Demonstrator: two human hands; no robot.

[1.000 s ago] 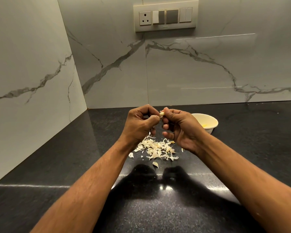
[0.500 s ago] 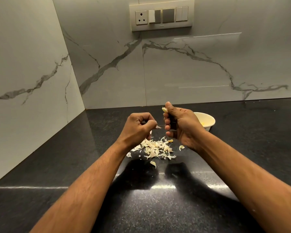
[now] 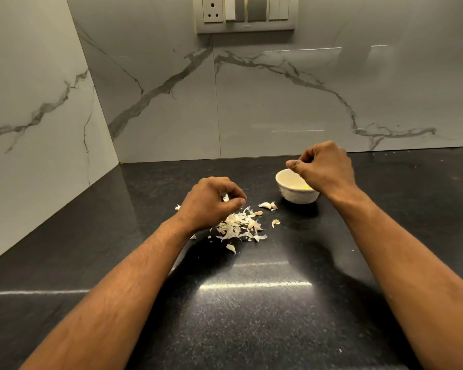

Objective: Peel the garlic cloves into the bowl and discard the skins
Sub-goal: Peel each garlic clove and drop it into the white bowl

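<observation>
Head view: right hand (image 3: pixel 325 169) hovers over the white bowl (image 3: pixel 294 196), fingers curled, contents unclear. Left hand (image 3: pixel 210 202) pinches a skin scrap (image 3: pixel 226 198) above the skin pile (image 3: pixel 238 227).

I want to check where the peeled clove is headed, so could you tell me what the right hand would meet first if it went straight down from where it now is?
Most likely the white bowl: the right hand is above its rim, fingers curled downward, though depth is uncertain.

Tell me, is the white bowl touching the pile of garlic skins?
Apart. The head view shows bare black counter between the bowl and the pile of skins.
</observation>
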